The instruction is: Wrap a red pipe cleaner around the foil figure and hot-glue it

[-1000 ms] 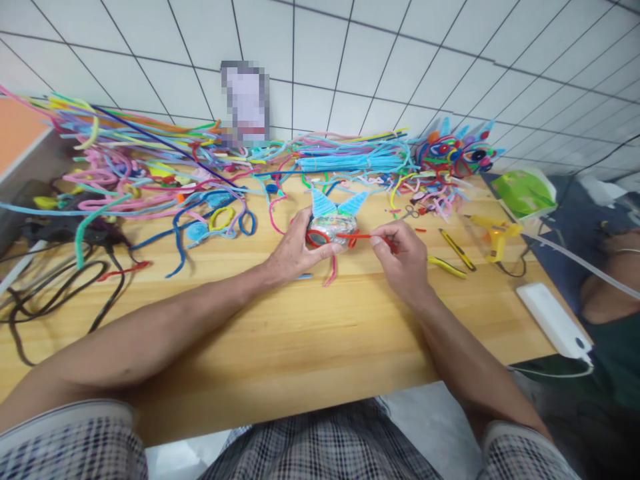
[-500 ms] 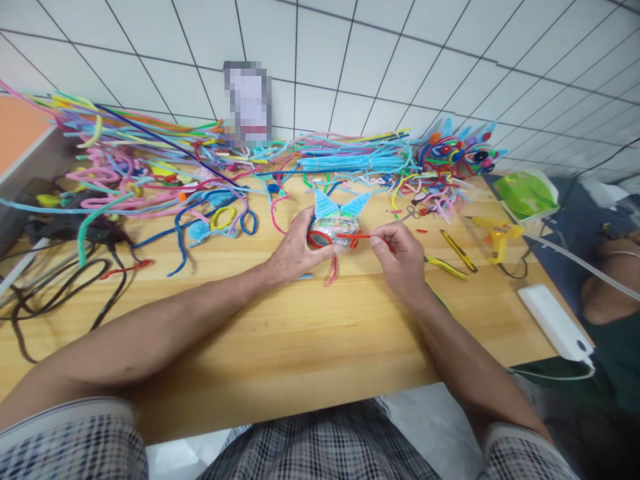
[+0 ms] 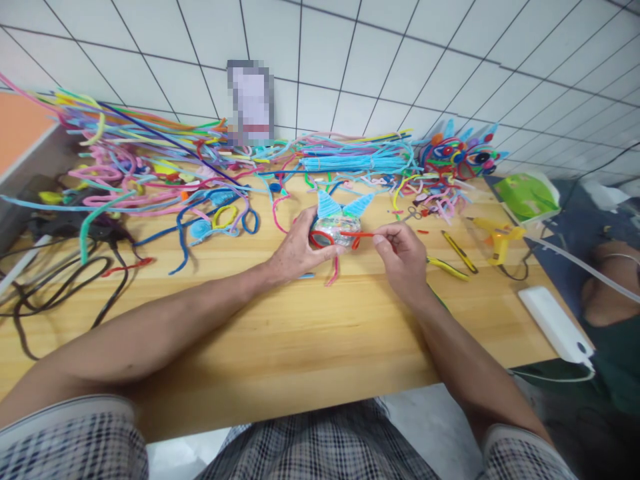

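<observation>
left hand (image 3: 295, 253) cups the small wrapped ball figure (image 3: 334, 230) with blue ears at mid table (image 3: 300, 333); looks light, squashy, hold its sides. right hand (image 3: 403, 257) pinches the red pipe cleaner (image 3: 361, 235), thin and bendy, probably looped onto the figure's front.

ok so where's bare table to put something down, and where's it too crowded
The widest bare stretch of table lies along the near edge, between the two forearms. Another lies right of the right hand, between the yellow pliers and the white box. The back is crowded with pipe cleaners, the left with black cables. The left hand holds the small craft figure.
</observation>
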The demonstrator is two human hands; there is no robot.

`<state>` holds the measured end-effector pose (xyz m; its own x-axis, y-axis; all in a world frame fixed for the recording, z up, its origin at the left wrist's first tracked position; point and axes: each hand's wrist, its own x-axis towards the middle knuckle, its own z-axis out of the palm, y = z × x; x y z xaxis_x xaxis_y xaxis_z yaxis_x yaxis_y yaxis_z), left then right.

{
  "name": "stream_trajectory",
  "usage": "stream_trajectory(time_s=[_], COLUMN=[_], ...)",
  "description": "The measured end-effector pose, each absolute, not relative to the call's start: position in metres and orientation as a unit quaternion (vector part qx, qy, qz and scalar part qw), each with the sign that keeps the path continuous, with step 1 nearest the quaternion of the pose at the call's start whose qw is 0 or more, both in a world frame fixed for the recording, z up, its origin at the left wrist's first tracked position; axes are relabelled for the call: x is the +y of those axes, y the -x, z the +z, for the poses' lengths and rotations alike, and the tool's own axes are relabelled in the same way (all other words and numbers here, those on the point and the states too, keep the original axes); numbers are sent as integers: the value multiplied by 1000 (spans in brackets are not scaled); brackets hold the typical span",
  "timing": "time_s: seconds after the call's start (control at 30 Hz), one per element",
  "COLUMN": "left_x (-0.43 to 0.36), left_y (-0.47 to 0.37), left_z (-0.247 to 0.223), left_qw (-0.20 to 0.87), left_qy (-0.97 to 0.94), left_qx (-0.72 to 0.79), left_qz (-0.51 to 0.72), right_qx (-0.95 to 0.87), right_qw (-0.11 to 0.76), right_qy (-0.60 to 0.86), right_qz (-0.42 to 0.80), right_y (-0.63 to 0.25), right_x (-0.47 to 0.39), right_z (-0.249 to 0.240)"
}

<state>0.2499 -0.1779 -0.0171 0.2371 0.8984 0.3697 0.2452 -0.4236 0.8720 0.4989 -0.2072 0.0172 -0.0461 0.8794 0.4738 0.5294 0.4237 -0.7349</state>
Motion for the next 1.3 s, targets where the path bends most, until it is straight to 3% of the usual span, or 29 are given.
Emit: stream_trajectory(time_s=[0.47,0.93,1.13,1.3], left_x=[-177,-172,-172,-170], left_y=[-251,-248,-249,-251], left_z=[-19,-26,-26,-31], left_qw=[357,332,333,325], left_qy=[-719,-722,-731,-731], left_qx=[376,393,387,382], left_qz=[463,463,452,464], right_qx=[-695,-584,-633,-763], right_qw=[487,546,524,455], right_qy=[498,518,512,450], right_qz=[180,303,250,92], right_y=[-497,-497,-505,-504], right_x=[-208,-200,-201,-202], right_z=[23,39,50,64])
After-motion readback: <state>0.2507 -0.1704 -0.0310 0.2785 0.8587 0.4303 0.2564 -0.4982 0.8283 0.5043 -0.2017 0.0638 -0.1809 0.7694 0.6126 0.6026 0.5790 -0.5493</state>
